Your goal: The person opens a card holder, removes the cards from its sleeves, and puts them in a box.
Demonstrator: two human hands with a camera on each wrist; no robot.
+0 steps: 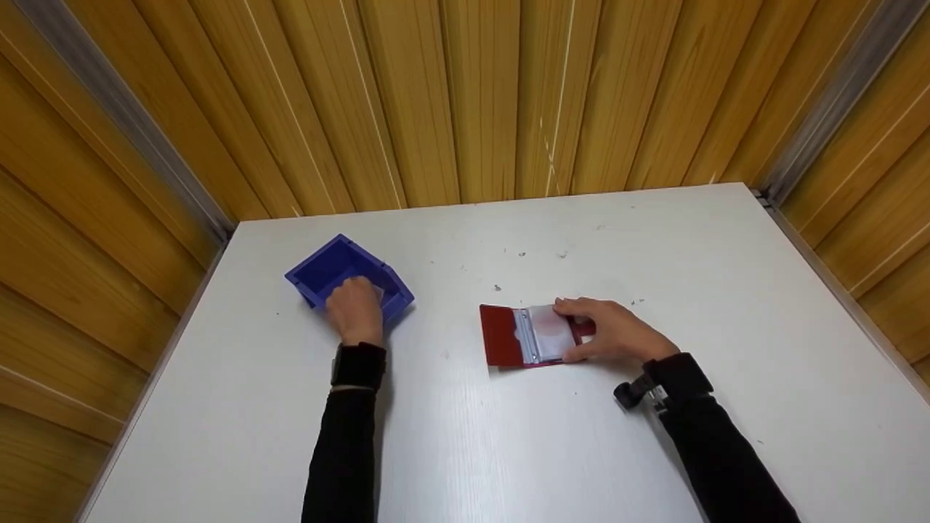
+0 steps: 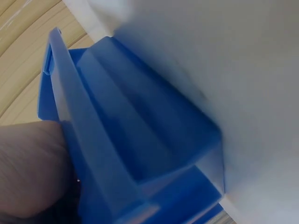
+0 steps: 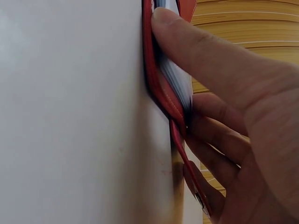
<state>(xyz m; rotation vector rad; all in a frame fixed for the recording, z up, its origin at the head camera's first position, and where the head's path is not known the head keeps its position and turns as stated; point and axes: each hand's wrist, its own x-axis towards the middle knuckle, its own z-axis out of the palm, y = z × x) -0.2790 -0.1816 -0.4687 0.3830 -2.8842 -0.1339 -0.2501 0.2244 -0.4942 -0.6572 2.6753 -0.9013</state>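
A red card holder lies spread open on the white table, its stack of clear plastic sleeves facing up. My right hand grips its right side, thumb at the near edge and fingers at the far edge. In the right wrist view the thumb presses along the red cover, and a thin red strap sticks out by the fingers. My left hand reaches into a blue plastic bin, its fingertips hidden inside. A pale, card-like edge shows beside that hand; I cannot tell whether it is held.
The white table carries small dark marks toward the back. Yellow wood-look panels stand behind the table and along both sides. A small black wrist camera juts from the right wrist, low over the tabletop.
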